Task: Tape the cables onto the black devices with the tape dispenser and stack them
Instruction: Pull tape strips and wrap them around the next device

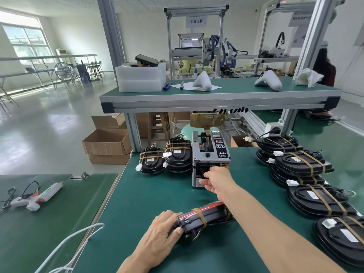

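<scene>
My left hand grips the near end of a black device that stands tilted on its edge on the green mat, with a red strip along its top and a brown tape band round it. My right hand reaches to the front slot of the grey tape dispenser, fingers curled at the outlet; whether they pinch tape I cannot tell. Taped black devices sit stacked left of the dispenser and in a row of stacks along the right.
A white glue gun lies on the lower table at left. White cables trail over the mat's near left edge. An aluminium-framed shelf overhangs the back of the bench. Cardboard boxes stand on the floor.
</scene>
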`<state>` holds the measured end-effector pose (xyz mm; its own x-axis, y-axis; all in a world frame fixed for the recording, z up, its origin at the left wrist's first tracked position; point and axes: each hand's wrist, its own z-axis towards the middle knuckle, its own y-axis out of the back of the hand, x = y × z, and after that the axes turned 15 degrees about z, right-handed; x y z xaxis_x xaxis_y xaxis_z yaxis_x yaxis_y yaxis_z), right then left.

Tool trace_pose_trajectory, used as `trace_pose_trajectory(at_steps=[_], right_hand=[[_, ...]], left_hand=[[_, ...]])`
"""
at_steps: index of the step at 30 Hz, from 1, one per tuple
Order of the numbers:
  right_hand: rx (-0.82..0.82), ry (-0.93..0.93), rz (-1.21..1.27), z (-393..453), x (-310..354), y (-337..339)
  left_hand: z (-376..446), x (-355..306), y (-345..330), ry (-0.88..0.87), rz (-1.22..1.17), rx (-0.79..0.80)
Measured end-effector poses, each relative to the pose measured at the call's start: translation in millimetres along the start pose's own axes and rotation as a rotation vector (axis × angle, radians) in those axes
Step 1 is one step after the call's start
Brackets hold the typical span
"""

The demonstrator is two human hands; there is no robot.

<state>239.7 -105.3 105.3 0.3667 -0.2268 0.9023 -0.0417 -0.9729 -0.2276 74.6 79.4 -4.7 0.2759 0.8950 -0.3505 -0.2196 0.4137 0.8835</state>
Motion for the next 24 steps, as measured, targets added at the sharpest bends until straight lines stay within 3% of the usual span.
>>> trace_pose_trajectory(at_steps=[10, 15, 24], right_hand=[[-0.118, -0.017, 0.113, 6.8, -1.7, -5.9], [-0.310, 0.035, 0.100, 15.0, -0.8, -13.1], [-0.450, 0.075, 0.033, 30.6, -5.7, -21.5]], left_hand=[[-0.2, -0.4, 0.2, 0.000, -0.006, -0.009], [0.1, -2.0, 1.4, 0.005, -0.010, -0.007], [0.4, -2.1, 2.5, 0.015, -0.005, 0.002]])
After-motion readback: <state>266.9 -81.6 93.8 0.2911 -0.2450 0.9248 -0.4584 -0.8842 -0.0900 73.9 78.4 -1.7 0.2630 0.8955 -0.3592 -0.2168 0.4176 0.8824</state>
